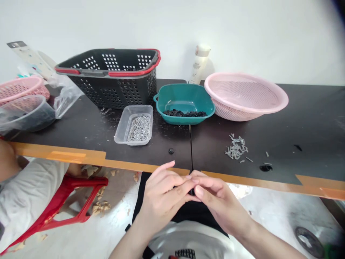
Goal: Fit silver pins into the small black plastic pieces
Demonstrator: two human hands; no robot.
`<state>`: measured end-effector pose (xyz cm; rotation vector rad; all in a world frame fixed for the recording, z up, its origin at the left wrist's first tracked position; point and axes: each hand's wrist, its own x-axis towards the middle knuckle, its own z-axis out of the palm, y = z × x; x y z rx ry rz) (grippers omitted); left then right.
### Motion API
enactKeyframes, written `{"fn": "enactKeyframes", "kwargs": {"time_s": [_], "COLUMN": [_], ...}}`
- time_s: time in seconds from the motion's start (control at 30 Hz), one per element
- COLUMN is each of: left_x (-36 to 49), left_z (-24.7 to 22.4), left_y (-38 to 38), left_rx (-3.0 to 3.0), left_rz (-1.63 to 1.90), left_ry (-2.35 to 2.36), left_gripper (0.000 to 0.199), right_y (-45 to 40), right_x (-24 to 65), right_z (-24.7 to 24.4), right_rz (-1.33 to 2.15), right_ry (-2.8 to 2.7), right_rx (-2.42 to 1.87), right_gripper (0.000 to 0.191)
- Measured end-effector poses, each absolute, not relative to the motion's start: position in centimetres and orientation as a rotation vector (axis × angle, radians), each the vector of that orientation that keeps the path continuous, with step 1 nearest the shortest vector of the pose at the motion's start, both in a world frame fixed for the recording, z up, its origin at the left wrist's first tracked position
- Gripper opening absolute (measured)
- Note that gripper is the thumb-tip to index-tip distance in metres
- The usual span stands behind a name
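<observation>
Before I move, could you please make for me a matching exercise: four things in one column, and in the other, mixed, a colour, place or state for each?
1. Tub with small black pieces
2. Piece between left hand and right hand
3. Tall basket
4. Metal pins

A. Mostly hidden by fingers
B. Loose pile, right of the table seam
C. Blue-green
D. Black, with red handles

Pairs: 1-C, 2-A, 3-D, 4-B
</observation>
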<state>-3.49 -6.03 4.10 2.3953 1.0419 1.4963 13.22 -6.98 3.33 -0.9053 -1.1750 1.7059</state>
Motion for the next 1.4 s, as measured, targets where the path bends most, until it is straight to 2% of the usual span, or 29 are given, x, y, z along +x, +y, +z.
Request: {"fn": "enactKeyframes", "kwargs": {"time_s": [0.3, 0.53, 0.67, 0.8, 1.0, 1.17, 1.3, 1.4], "left_x": [-3.1, -2.5, -2.7, -3.3, -3.4, -3.3, -3.0, -3.0], "left_z": [2.8, 2.9, 3.3, 3.7, 4.6, 4.6, 4.1, 3.6], "left_y": [-5.0, -4.5, -4.4, -4.6, -4.8, -4.6, -4.1, -3.9], "left_rx": [2.358, 2.095, 2.101, 2.215, 2.332, 2.341, 2.239, 2.184], "left_rz": [1.422, 1.588, 1.562, 1.472, 1.411, 1.372, 1.39, 1.372], "left_ry": [1.04, 1.001, 1.003, 0.99, 1.028, 1.037, 1.023, 1.046], "left_gripper": [0.015, 0.02, 0.015, 0.021, 0.012, 0.011, 0.009, 0.015], "right_y": [-6.0, -5.8, -5.5, -5.3, -5.8, -5.7, -4.8, -4.4], "right_x": [13.5, 12.9, 13.0, 13.7, 13.7, 13.8, 13.9, 14.0], "right_z": [2.7, 2.5, 2.6, 2.4, 2.3, 2.7, 2.7, 2.3], "right_rz": [1.769, 1.971, 1.906, 1.798, 1.884, 1.828, 1.896, 1.929], "right_ry": [-1.118, -0.811, -0.981, -1.244, -1.148, -1.177, -1.132, -1.104], "right_rx": [-0.949, -0.76, -0.79, -0.784, -0.78, -0.871, -0.87, -0.865], "right_gripper": [0.024, 0.022, 0.028, 0.035, 0.023, 0.023, 0.033, 0.036]}}
